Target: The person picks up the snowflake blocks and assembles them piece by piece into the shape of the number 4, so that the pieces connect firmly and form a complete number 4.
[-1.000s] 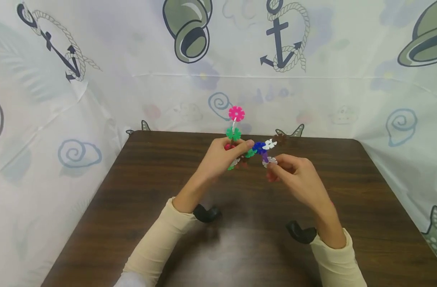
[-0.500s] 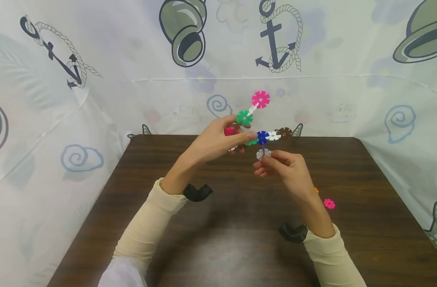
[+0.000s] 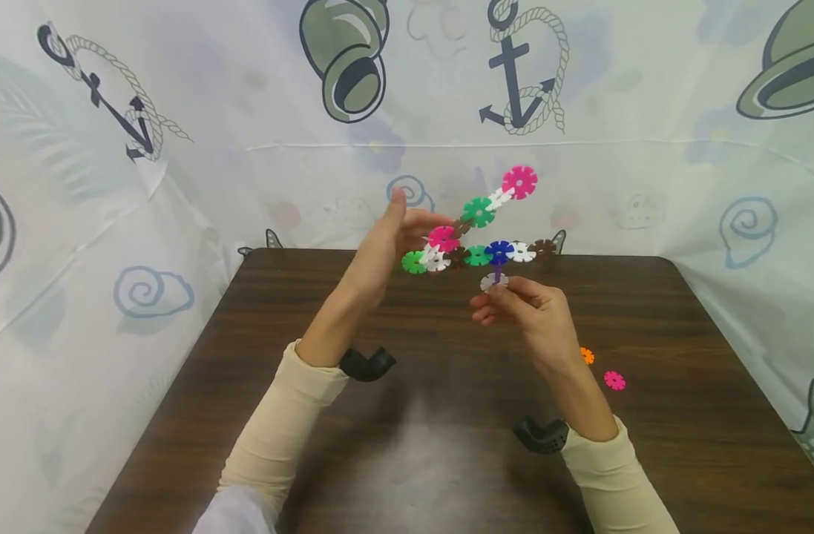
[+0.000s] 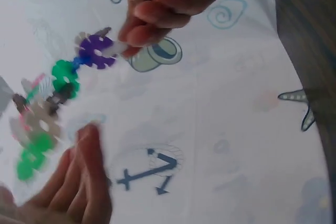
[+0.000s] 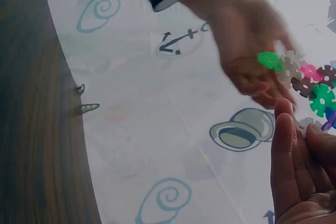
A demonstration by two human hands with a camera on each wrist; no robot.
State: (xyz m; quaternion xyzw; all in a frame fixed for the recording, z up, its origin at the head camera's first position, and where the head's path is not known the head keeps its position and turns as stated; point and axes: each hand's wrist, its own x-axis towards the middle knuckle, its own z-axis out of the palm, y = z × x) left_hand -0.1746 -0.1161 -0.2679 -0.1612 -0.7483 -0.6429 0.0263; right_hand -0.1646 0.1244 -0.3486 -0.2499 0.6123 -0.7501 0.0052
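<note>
A chain of notched plastic snowflake discs in several colours hangs in the air above the far part of the table. My right hand pinches the white disc at its lower end, below a purple disc and a blue disc. From the pink disc a branch slants up to the right, through a green disc to another pink one at the tip. My left hand is beside the chain's left end, thumb raised and fingers extended behind it; in the left wrist view it stands apart from the discs.
An orange disc and a loose pink disc lie on the dark wooden table, right of my right forearm. A printed white cloth hangs behind the table and along its sides.
My left hand has let go of the disc chain and its fingers have straightened. The chain's branch has swung to the right. My right hand has kept its pinch, rising slightly and shifting left.
</note>
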